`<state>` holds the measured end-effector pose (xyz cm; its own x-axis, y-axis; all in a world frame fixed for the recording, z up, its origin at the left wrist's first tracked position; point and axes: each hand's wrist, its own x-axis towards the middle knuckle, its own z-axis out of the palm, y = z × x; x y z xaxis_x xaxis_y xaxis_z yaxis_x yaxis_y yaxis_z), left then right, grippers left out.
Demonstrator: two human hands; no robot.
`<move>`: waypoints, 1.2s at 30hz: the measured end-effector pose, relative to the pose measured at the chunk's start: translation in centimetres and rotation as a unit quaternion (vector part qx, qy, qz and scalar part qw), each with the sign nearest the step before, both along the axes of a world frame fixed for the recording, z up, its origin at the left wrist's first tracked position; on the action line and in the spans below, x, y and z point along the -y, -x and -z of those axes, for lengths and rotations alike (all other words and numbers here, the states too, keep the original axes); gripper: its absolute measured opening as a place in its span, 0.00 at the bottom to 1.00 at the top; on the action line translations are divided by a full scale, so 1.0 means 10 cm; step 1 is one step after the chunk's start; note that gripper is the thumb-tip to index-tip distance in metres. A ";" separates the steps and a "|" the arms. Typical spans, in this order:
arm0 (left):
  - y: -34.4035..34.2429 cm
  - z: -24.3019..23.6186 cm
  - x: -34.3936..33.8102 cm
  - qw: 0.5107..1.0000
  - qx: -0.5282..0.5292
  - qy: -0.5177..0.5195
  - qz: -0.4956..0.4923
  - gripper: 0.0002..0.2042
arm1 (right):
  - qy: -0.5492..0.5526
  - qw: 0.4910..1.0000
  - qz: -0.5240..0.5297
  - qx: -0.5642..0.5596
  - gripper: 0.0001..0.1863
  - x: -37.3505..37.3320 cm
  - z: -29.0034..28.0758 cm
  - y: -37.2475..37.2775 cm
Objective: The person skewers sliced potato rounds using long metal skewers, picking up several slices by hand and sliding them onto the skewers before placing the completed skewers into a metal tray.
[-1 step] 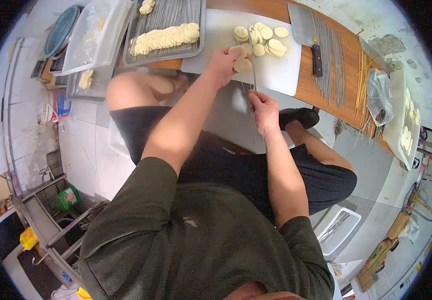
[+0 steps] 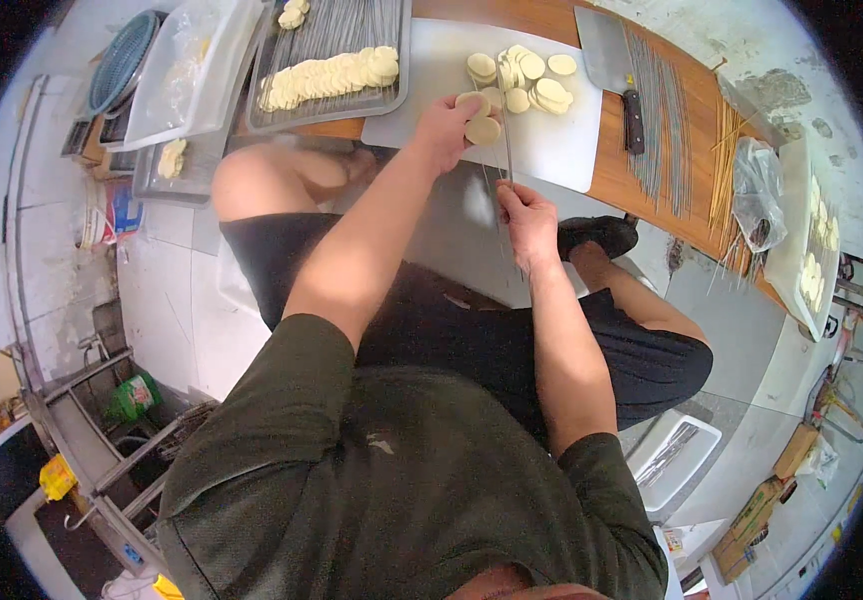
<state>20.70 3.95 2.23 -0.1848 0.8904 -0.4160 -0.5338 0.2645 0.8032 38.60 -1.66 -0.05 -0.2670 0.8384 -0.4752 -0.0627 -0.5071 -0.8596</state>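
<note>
My left hand (image 2: 440,138) is closed on pale round potato slices (image 2: 483,131), held over the near edge of the white cutting board (image 2: 580,150). Lower and to the right, my right hand (image 2: 530,222) pinches thin metal skewers (image 2: 509,145). The skewers point up and away, past the held slices; whether a tip is inside a slice I cannot tell. Just beyond the hands, a loose pile of cut slices (image 2: 550,95) lies on the board.
Left of the board a metal tray (image 2: 404,75) holds skewers with a row of slices. A cleaver (image 2: 607,55) lies at the right, beside grey skewers (image 2: 664,140) and bamboo skewers (image 2: 725,165). A plastic bag (image 2: 760,190) and a white tray (image 2: 782,262) stand farther right.
</note>
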 end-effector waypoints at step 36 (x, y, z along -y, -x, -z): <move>0.05 -0.05 -0.13 0.999 -0.007 0.002 -0.050 0.17 | 0.004 0.999 -0.038 0.019 0.09 -0.02 -0.11 -0.01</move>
<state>20.24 5.23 2.69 -0.2782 0.8657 -0.4161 -0.5460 0.2139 0.8100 38.71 -1.47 1.01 -0.3110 0.8123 -0.4933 0.0094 -0.5164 -0.8563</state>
